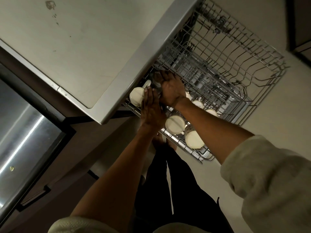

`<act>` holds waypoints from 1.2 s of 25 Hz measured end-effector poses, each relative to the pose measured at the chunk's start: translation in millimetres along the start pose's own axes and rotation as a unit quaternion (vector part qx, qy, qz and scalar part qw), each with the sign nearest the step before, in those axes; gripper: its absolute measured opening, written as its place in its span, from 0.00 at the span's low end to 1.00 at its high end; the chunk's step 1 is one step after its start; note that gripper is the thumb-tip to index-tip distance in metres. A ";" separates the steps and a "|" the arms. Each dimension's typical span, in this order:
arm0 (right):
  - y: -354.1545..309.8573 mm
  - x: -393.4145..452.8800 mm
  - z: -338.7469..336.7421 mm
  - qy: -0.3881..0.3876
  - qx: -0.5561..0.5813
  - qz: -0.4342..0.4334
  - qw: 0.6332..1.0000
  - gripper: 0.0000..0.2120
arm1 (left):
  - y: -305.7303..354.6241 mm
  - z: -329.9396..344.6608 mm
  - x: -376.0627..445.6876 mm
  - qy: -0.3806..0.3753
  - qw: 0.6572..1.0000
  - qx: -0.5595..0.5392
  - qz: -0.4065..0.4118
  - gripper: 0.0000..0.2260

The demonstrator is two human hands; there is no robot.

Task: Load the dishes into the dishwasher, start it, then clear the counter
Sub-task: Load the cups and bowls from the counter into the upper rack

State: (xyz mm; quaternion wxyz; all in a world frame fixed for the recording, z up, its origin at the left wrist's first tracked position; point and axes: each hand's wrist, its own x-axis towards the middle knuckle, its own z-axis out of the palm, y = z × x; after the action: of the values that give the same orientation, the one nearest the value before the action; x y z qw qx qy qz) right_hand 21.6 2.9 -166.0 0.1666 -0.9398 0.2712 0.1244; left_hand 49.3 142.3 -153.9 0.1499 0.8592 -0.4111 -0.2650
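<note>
The dishwasher's upper wire rack (198, 148) is pulled out below the counter, with several cream mugs (175, 124) standing upside down in it. My right hand (171, 89) grips a clear glass (155, 81) at the rack's far end, close under the counter edge. My left hand (151, 108) lies beside it with straight fingers, touching the glass next to a cream mug (136, 96). A second, larger wire rack (235, 52) extends further out and looks bare. Most of the glass is hidden by my hands.
The pale counter top (75, 47) overhangs the rack's left end. A steel sink (21, 132) lies at the left. My legs and feet (161, 143) stand on the light floor beside the rack. A dark cabinet corner (301, 31) is at top right.
</note>
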 end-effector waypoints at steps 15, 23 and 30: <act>-67.9 -172.3 -74.6 0.042 0.074 0.002 0.996 0.36 | 54.0 -85.8 -108.0 0.041 0.999 0.011 0.020 0.31; -139.9 -196.7 -136.1 0.144 0.080 -0.139 0.976 0.28 | 47.2 -163.7 -185.2 0.198 0.980 0.000 -0.005 0.28; -241.1 -182.0 -155.4 0.126 0.064 -0.297 0.944 0.28 | -9.5 -211.3 -241.9 0.293 0.947 -0.038 -0.126 0.27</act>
State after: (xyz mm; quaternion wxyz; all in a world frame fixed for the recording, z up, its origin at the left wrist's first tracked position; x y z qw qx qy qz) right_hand 27.2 221.2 94.2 0.2204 -0.9730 0.0056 -0.0684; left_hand 51.4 346.6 94.0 0.2618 0.9374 -0.2273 -0.0332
